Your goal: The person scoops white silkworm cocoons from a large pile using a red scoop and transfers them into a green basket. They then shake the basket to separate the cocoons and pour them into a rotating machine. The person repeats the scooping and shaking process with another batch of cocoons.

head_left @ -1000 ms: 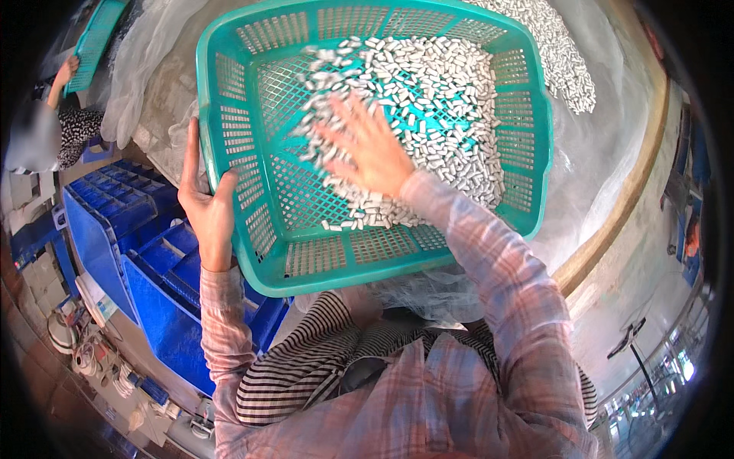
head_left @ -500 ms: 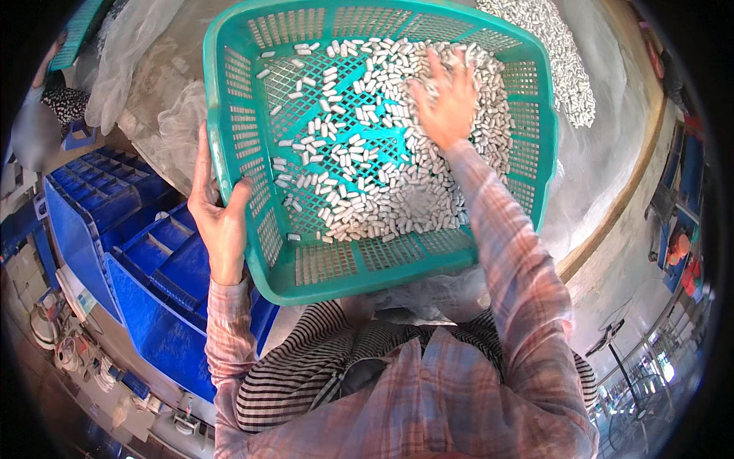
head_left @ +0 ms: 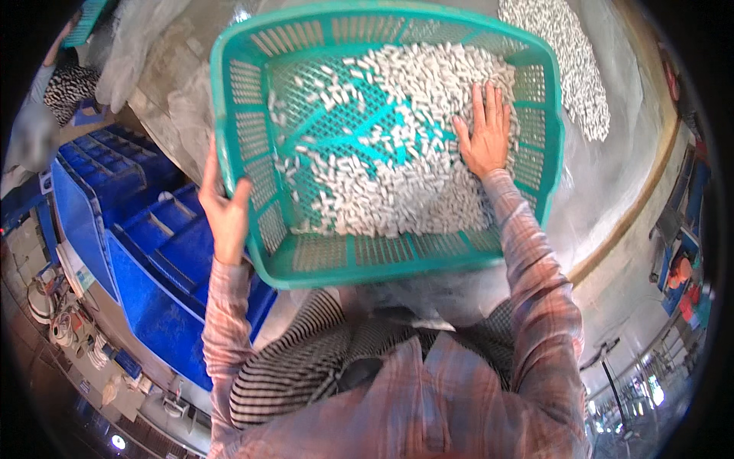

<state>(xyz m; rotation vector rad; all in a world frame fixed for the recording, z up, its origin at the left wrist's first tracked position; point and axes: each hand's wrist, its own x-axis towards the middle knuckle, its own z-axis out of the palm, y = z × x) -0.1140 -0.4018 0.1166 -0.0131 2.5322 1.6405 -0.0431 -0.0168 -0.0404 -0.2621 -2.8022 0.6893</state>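
Gripping teal basket (head_left: 348, 264) w/ left hand (head_left: 225, 214); right hand (head_left: 483, 136) flat on white pellets (head_left: 397, 191).

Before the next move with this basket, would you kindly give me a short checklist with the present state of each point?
1. Left hand grips the near-left rim of the teal perforated plastic basket: ok.
2. Right hand lies flat, fingers spread, on the small white cylindrical pieces inside: ok.
3. Pieces spread evenly: not ok; they are heaped toward the right and near side, with bare mesh at left.
4. Basket level: cannot tell.
5. Clear plastic sheet beneath, holding a second heap of white pieces: ok.
6. Blue plastic crates stand apart at the left: ok.
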